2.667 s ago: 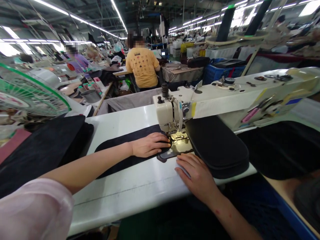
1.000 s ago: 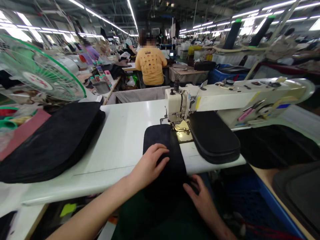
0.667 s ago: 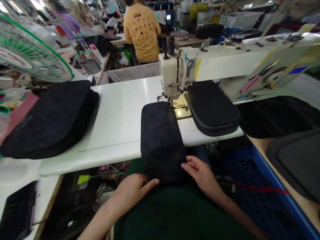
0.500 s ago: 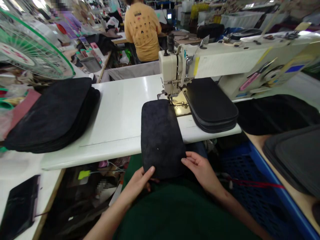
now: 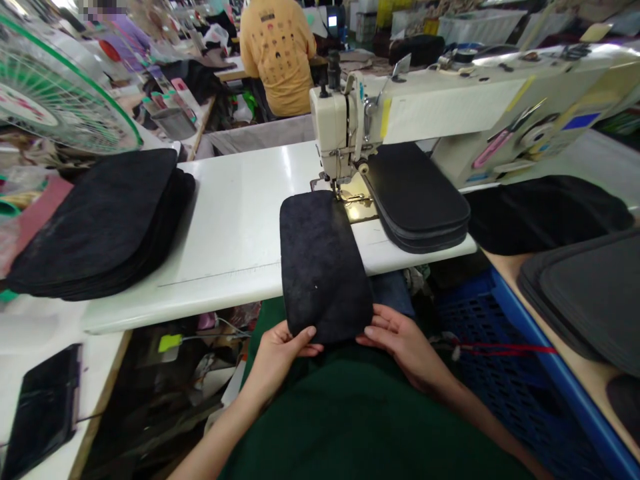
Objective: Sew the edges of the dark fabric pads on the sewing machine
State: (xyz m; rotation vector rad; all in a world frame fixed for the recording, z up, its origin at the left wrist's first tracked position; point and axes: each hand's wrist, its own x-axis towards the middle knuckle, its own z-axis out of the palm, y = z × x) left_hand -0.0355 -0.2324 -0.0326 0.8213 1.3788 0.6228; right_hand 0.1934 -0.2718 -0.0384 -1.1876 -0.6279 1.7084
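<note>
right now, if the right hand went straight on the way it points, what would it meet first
The black panel, most likely, since the right hand is already at that panel's near right corner. Past it, the line seems to lead toward the white tabletop, though depth is unclear.

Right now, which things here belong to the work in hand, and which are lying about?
Seemingly in the work:
Black panel, gripped by the left fingers, right fingers at its edge
Sewing machine, the panel's far corner at its presser foot
Black stack beside that foot, probably

Seemingly lying about:
Phone-like device
Lime tag
Red cord
</note>
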